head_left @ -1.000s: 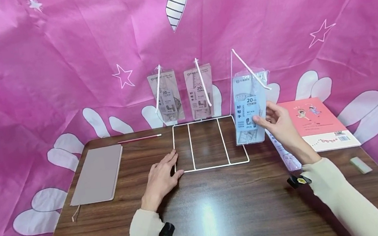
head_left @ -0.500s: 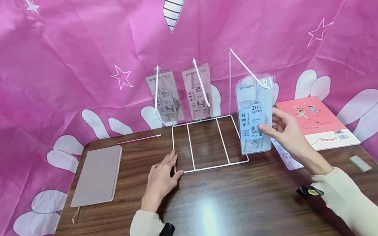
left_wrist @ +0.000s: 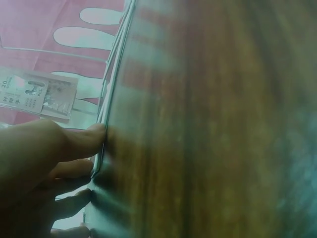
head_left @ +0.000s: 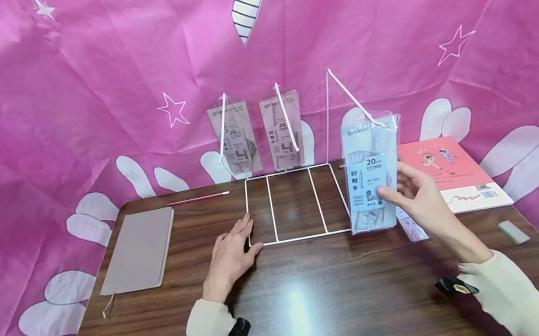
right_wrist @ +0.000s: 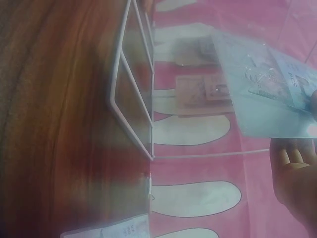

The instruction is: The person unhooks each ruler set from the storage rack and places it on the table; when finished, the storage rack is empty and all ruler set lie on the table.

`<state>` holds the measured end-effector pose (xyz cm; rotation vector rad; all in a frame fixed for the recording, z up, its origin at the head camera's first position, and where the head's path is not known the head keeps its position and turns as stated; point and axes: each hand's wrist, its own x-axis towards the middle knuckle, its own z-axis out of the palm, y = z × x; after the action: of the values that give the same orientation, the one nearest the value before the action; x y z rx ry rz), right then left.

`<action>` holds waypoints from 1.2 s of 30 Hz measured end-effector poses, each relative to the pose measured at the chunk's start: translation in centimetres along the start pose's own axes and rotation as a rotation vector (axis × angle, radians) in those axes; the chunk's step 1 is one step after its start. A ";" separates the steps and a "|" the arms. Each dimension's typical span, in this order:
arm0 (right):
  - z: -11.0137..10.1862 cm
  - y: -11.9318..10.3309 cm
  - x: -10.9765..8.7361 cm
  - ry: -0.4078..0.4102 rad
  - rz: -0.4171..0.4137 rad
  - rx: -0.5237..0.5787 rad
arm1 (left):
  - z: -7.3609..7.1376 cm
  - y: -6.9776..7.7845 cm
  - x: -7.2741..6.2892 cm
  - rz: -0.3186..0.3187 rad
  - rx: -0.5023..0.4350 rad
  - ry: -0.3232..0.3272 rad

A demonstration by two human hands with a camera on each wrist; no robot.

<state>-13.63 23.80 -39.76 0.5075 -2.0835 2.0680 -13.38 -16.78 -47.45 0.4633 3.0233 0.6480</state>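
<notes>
My right hand (head_left: 419, 195) pinches the right edge of a blue packaged ruler set (head_left: 368, 179), thumb in front and fingers behind. The set stands upright, its clear top flap overlapping the tip of the right hook (head_left: 351, 95) of a white wire display rack (head_left: 302, 238). My left hand (head_left: 229, 255) rests at the rack's front left corner, thumb and fingertips touching the wire; in the left wrist view, the thumb lies along the front bar (left_wrist: 115, 82). A grey ruler set (head_left: 236, 138) and a pink ruler set (head_left: 284, 130) hang from the other two hooks.
A lilac package (head_left: 412, 228) lies under my right hand, partly hidden. Behind it is a red book (head_left: 449, 164), with an eraser (head_left: 514, 233) at the right. A grey notebook (head_left: 136, 252) and a red pencil (head_left: 198, 198) lie left. A pink curtain (head_left: 92, 99) backs the table.
My right hand has drawn the blue ruler set toward me, down and to the right, along the right hook to its tip. The left hand has stayed on the rack corner.
</notes>
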 end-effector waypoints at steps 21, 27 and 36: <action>-0.2 -1.6 -2.6 0.015 0.021 -0.017 | 0.1 -0.8 0.2 0.002 -0.043 -0.035; -0.5 -2.0 -3.1 0.018 -0.007 0.000 | 0.1 -0.9 0.3 0.000 -0.043 -0.033; -2.1 -1.2 -4.5 0.083 0.012 0.017 | -0.1 -0.7 0.5 0.004 -0.046 -0.026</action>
<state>-9.31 26.43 -40.13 0.4051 -2.0297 2.0780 -14.02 -17.32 -47.62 0.4722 2.9766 0.7040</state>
